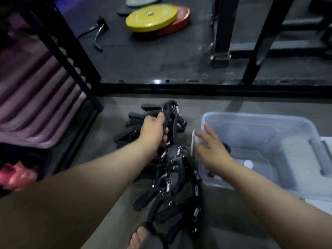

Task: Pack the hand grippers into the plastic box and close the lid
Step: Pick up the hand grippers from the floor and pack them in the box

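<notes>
The person's two bare forearms reach in from the near edge, with a sandalled foot (142,237) between them on the grey floor.

The left hand (154,132) has its fingers curled round one black hand gripper (169,112), held up over the far part of the pile of hand grippers (172,186). The pile spreads from beside the foot to just past that hand. Its pieces are black, with steel springs and small silvery tags on the handles. Any writing on the tags is too blurred to read.

The right hand (210,146) is spread flat with straight, relaxed fingers at the left rim of the clear plastic box (251,115). I cannot tell whether it touches the rim. The box stands open to the right of the pile. A dark gripper part (226,147) shows inside it, behind the right hand. A white round sticker (248,164) and a white strip (195,141) at the left wall carry no print that can be read.

On the far side, a yellow weight plate (152,17) lies overlapping a red weight plate (182,21) on dark matting. A black rack holding purple mats (36,90) stands at far left.
</notes>
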### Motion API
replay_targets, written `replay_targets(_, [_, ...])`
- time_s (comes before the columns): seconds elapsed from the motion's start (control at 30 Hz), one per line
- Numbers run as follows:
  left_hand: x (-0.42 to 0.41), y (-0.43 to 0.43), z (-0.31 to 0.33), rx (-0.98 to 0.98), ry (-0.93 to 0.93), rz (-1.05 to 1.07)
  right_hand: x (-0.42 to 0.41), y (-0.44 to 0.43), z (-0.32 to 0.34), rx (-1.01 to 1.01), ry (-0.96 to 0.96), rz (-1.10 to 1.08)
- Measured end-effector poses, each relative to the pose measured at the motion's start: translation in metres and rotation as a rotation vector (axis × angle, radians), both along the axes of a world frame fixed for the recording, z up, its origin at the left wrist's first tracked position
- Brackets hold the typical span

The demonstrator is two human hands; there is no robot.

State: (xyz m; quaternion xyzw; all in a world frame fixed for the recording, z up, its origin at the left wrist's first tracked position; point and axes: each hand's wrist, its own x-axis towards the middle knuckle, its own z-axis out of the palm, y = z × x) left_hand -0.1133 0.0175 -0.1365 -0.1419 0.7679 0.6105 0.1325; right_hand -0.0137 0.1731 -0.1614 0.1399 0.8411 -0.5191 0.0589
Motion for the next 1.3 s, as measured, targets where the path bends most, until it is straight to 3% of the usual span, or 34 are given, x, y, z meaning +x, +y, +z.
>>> replay_targets(0.1, [0.032,0.020,0.015,-0.335,0.297,-0.038,0.003,0.011,0.014,-0.214,0.013,-0.125])
replay_targets(0.2, [0.068,0.041,0.025,-0.550,0.537,-0.296,0.001,0.014,0.031,-0.456,0.036,-0.241])
replay_targets(0.33, [0.101,0.062,0.027,-0.672,0.632,-0.489,0.004,0.014,0.044,-0.989,0.024,-0.328])
replay_targets(0.47, [0.126,0.068,0.017,-0.706,0.781,-0.688,0.028,0.022,0.046,-1.052,0.096,-0.394])
replay_targets(0.67, [0.157,0.061,0.015,-0.642,0.941,-0.955,0.058,0.053,0.044,-0.944,0.099,-0.554])
replay_targets(0.73, [0.159,0.061,0.018,-0.607,0.887,-0.892,0.062,0.060,0.045,-0.995,0.072,-0.639])
replay_targets(0.87, [0.158,0.073,0.030,-0.582,0.708,-0.536,0.062,0.065,0.050,-1.068,-0.007,-0.715])
replay_targets(0.97, [0.148,0.086,0.049,-0.317,0.406,-0.631,0.055,0.076,0.063,-1.041,-0.069,-0.638])
replay_targets(1.1, [0.119,0.099,0.069,-0.174,0.457,-0.863,0.034,0.114,0.105,-0.703,-0.179,-0.390])
replay_targets(1.2, [0.094,0.106,0.080,-0.215,0.368,-0.926,0.011,0.145,0.139,-0.318,-0.369,-0.188])
replay_targets(1.3, [0.077,0.107,0.079,-0.522,0.318,-0.884,-0.004,0.160,0.153,0.028,-0.572,0.000])
